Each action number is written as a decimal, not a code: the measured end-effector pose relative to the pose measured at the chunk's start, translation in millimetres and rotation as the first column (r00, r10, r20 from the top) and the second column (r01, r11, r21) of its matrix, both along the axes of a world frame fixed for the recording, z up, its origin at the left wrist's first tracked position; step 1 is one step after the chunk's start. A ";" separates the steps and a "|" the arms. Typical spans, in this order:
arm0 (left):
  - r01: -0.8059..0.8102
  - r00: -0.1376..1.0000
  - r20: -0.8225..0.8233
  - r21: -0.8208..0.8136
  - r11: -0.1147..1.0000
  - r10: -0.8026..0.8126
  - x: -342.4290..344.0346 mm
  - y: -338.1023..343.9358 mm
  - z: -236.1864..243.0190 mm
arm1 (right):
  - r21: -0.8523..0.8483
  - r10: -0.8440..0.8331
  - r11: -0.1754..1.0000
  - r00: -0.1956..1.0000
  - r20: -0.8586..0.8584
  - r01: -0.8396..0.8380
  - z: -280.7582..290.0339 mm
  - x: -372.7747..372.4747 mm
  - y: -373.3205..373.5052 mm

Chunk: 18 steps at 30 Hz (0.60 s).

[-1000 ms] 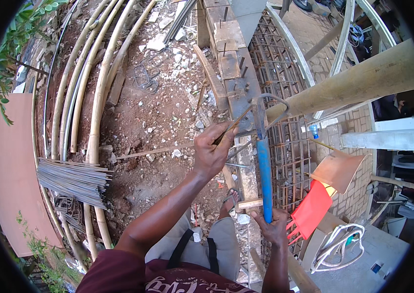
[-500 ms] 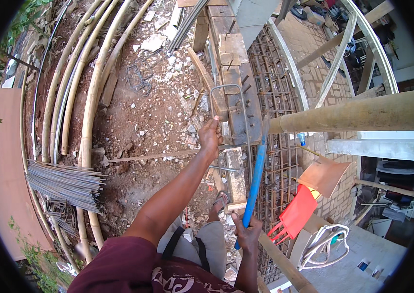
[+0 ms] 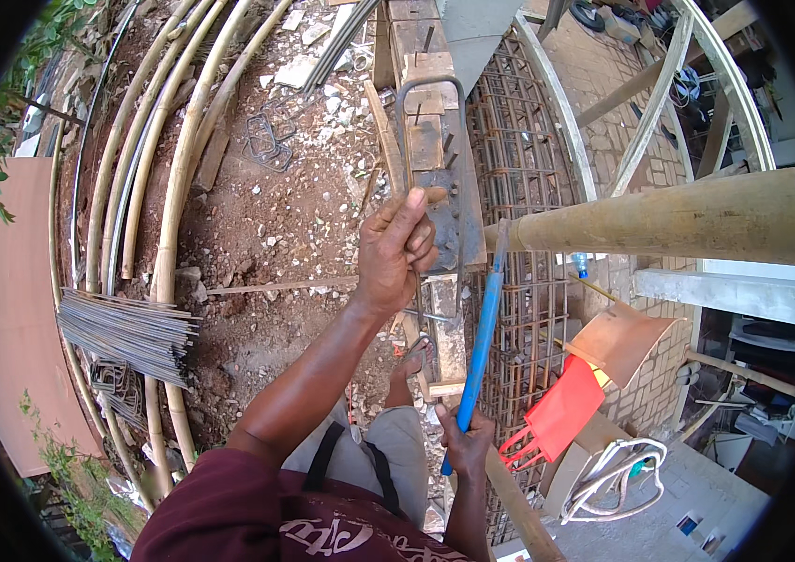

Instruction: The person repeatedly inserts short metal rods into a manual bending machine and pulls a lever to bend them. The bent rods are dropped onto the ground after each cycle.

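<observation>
While my right hand (image 3: 468, 436) keeps its fingers wrapped round the blue-handled bar (image 3: 482, 347), my left hand (image 3: 397, 248), clamped on the bent steel rod (image 3: 430, 78), has raised it over the pegged worktop (image 3: 445, 220), so I'd guess it's clear of the bar now.

Outdoor building site: rubble-strewn earth (image 3: 299, 211) lies at centre, bamboo poles (image 3: 170, 211) at left, bundled steel rods (image 3: 126, 328) near left, rebar cage (image 3: 521, 169) at right.
</observation>
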<state>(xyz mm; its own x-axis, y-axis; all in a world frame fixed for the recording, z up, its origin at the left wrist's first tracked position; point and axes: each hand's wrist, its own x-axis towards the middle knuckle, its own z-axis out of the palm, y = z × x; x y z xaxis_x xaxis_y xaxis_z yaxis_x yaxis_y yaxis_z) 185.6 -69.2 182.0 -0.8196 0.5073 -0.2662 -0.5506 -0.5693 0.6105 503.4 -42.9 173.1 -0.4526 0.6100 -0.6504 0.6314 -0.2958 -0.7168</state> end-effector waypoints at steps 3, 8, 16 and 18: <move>-0.062 0.904 -0.424 -0.021 0.998 0.047 -27.6 -5.2 31.6 | 0.054 0.080 0.995 0.996 0.027 -0.081 -2.4 15.1 33.8; -0.283 0.185 -0.839 -0.544 0.790 -0.511 -85.5 -27.6 26.7 | 0.076 0.137 0.987 0.988 0.076 -0.143 -13.8 51.8 75.1; -0.271 -0.376 -0.253 -0.890 0.367 -0.892 -130.1 -55.1 -62.1 | 0.032 0.148 0.987 0.966 0.210 -0.158 -42.3 89.6 76.0; -0.268 -0.401 -0.310 -0.860 0.434 -0.862 -136.7 -57.9 -77.3 | 0.028 0.158 0.986 0.966 0.203 -0.167 -47.4 90.8 66.1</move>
<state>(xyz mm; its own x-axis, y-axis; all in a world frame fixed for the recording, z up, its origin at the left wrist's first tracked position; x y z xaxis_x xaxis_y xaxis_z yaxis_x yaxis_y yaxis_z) 48.8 -127.1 104.7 -0.0402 0.9964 -0.0748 0.9080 0.0677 0.4134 594.3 23.2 125.7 -0.4118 0.5691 -0.7117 0.7998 -0.1485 -0.5816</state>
